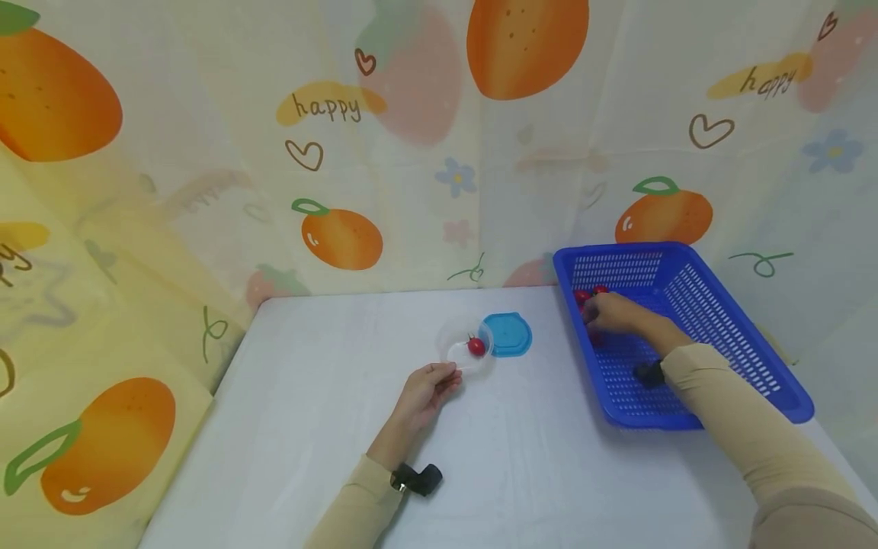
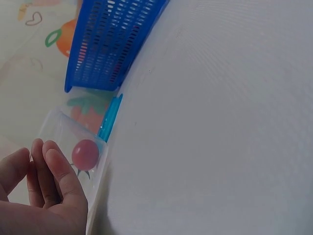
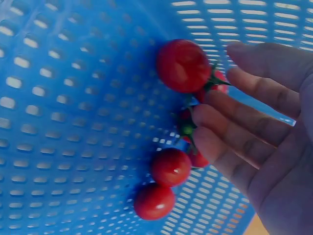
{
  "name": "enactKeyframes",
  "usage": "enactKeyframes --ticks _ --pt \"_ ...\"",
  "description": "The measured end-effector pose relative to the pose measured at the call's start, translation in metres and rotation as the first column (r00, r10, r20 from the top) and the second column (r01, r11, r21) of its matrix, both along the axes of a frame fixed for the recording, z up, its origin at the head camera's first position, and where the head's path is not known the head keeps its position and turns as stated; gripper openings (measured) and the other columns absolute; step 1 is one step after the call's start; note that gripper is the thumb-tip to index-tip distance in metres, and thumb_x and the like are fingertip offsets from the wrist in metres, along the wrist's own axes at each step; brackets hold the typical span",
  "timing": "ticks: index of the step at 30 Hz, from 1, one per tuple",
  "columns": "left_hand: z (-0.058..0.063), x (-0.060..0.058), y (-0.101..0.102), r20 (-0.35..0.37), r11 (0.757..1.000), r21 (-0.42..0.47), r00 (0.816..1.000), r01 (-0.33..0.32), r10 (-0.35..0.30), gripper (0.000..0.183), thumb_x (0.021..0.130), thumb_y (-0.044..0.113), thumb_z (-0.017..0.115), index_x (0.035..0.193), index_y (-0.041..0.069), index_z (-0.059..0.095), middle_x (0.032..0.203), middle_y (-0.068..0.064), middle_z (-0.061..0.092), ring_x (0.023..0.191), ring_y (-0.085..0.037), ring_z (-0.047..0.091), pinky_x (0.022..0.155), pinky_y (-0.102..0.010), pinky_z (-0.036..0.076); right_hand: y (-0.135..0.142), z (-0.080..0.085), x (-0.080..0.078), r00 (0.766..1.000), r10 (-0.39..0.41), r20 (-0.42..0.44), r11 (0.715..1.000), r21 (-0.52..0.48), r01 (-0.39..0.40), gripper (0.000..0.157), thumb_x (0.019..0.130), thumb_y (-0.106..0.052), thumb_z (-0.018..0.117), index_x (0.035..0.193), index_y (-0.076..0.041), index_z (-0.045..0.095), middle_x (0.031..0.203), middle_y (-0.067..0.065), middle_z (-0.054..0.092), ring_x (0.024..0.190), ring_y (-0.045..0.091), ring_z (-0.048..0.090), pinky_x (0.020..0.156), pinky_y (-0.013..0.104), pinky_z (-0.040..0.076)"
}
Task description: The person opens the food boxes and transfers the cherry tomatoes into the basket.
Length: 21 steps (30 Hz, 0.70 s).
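Note:
My left hand (image 1: 425,393) pinches the near rim of a clear plastic container (image 1: 453,333) between thumb and fingers. Inside the container lies one small red tomato (image 1: 476,347) with a green stem, also visible in the left wrist view. Reaching into a blue perforated basket (image 1: 665,418), my right hand (image 3: 264,117) has its fingers extended among several red tomatoes (image 3: 182,66) gathered along the basket's side. Its fingertips lie close to green stems; nothing is gripped there. Whether they touch the tomatoes I cannot tell.
A light-blue lid (image 1: 509,334) lies flat just right of the container, between it and the basket. The white table (image 1: 274,427) meets a fruit-printed cloth (image 1: 411,229) behind it. Dark wrist cameras (image 1: 418,480) sit on both wrists.

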State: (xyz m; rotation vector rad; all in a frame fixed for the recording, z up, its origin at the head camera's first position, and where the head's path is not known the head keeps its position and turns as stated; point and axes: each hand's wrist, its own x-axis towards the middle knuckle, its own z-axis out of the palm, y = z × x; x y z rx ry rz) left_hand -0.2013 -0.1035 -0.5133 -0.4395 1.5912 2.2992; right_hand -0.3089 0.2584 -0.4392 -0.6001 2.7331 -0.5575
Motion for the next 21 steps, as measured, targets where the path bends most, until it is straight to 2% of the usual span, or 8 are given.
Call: enactKeyframes --ticks 2,7,11,15,21 --pt "0.000 0.000 0.000 0.004 1.000 -0.007 1.000 0.000 0.000 0.024 0.096 0.013 0.061 0.114 -0.003 0.059 0.091 -0.003 0.070 0.085 -0.011 0.068 0.083 -0.022 0.058 0.000 0.004 0.000 0.999 -0.011 -0.046 1.000 -0.024 0.010 0.017 0.087 -0.008 0.066 0.098 0.003 0.070 0.091 0.014 0.071 0.084 0.026 0.065 0.084 0.048 0.055" --pt "0.000 0.000 0.001 0.011 1.000 -0.014 1.000 0.000 0.000 0.024 0.096 0.013 0.061 0.114 -0.002 0.059 0.092 -0.003 0.070 0.087 -0.011 0.068 0.083 -0.022 0.058 -0.001 0.018 -0.003 0.991 -0.079 -0.108 0.994 -0.084 0.070 0.019 0.092 -0.011 0.061 0.101 0.003 0.070 0.088 0.014 0.070 0.076 0.022 0.059 0.073 0.040 0.053" --pt "-0.001 0.000 0.002 0.003 1.000 -0.003 1.000 -0.001 0.001 0.022 0.095 0.013 0.061 0.112 -0.002 0.059 0.090 -0.003 0.070 0.086 -0.011 0.068 0.082 -0.021 0.058 -0.007 0.030 -0.004 0.979 -0.133 -0.157 0.984 -0.137 0.112 0.022 0.094 -0.014 0.059 0.104 0.003 0.069 0.096 0.019 0.070 0.086 0.029 0.062 0.081 0.047 0.054" --pt "-0.001 0.000 0.002 0.002 1.000 0.004 1.000 -0.004 0.004 0.022 0.095 0.012 0.062 0.111 -0.002 0.059 0.089 -0.003 0.070 0.086 -0.012 0.068 0.081 -0.021 0.058 -0.019 0.043 -0.003 0.966 -0.138 -0.217 0.980 -0.174 0.101 0.023 0.094 -0.013 0.059 0.104 0.005 0.069 0.102 0.022 0.068 0.097 0.036 0.062 0.090 0.053 0.051" --pt "0.000 0.001 0.003 0.013 1.000 -0.005 1.000 -0.004 0.004 0.023 0.094 0.012 0.062 0.112 -0.002 0.059 0.089 -0.003 0.070 0.086 -0.011 0.068 0.081 -0.021 0.058 -0.044 0.055 -0.001 0.962 -0.104 -0.251 0.981 -0.187 0.057 0.021 0.093 -0.011 0.060 0.103 0.005 0.070 0.100 0.021 0.068 0.093 0.033 0.062 0.088 0.050 0.053"
